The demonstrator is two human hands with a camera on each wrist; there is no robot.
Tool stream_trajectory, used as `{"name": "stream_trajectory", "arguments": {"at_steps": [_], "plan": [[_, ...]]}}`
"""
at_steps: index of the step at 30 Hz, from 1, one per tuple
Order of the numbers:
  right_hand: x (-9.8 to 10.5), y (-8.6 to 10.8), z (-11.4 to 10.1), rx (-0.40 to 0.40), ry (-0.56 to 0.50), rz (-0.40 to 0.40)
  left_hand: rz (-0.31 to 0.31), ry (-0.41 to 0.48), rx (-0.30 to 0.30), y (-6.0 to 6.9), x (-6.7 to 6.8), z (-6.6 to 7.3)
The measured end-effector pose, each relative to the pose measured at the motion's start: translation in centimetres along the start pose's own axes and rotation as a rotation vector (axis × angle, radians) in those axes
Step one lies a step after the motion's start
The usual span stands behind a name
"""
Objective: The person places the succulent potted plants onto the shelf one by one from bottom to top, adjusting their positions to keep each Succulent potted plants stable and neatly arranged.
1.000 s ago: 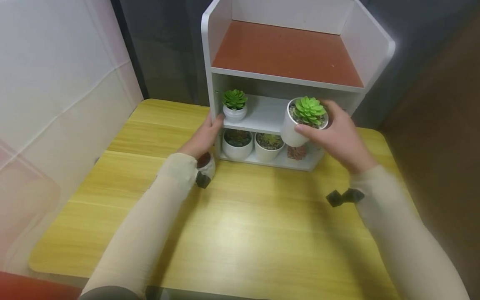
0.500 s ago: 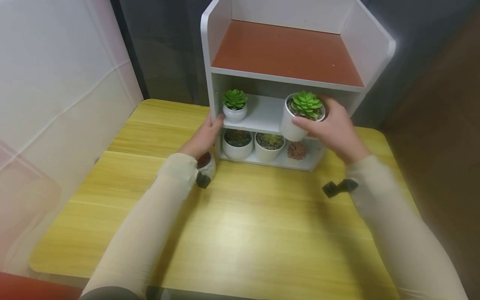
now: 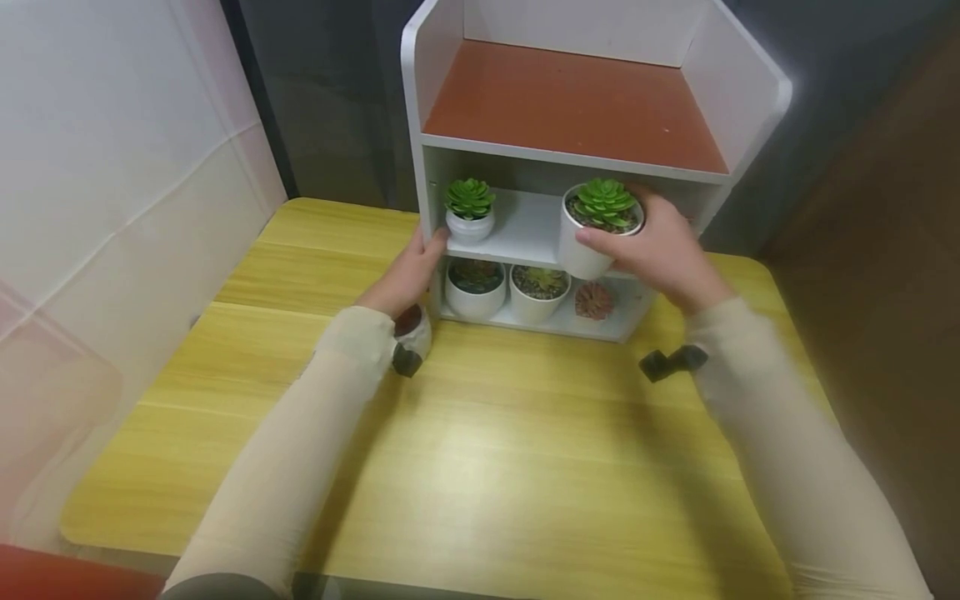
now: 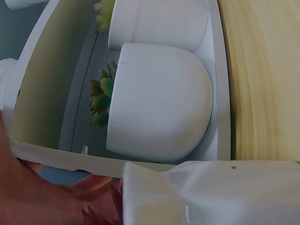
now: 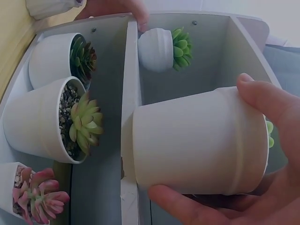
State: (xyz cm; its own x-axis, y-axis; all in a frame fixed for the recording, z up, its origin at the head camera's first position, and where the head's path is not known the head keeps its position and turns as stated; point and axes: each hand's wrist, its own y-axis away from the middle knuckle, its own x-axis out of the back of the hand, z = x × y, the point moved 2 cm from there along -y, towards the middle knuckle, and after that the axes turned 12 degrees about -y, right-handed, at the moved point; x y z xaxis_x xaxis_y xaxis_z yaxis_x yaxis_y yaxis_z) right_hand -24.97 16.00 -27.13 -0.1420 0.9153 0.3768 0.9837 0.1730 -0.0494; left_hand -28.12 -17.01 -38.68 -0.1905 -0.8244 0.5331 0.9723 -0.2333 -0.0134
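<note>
My right hand grips a white pot with a bright green succulent, thumb on the near side and fingers round the far side. In the right wrist view this pot is at the front edge of the middle shelf; whether its base touches the board I cannot tell. My left hand holds the left side panel of the white shelf unit, thumb at the front edge. A small white pot with a green succulent stands at the left end of the middle shelf.
Below stand two white succulent pots and a pink succulent. A white pot with a dark red plant sits on the wooden table, partly behind the left wrist. The top shelf is reddish brown between raised sides.
My right hand has carried the potted succulent slightly left and up, nearer the middle shelf, uncovering more of the pink succulent below. The left hand has stayed on the side panel.
</note>
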Motion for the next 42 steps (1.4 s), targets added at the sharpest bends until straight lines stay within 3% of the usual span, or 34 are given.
{"name": "stream_trajectory", "arguments": {"at_steps": [24,42], "plan": [[-2.0,-2.3,-0.8,0.015,0.065,-0.013,-0.011,-0.004,0.009,0.1,0.0,-0.2],[-3.2,-3.7,-1.2,0.020,0.046,-0.026,0.004,-0.012,0.000,-0.2,-0.1,-0.1]]}}
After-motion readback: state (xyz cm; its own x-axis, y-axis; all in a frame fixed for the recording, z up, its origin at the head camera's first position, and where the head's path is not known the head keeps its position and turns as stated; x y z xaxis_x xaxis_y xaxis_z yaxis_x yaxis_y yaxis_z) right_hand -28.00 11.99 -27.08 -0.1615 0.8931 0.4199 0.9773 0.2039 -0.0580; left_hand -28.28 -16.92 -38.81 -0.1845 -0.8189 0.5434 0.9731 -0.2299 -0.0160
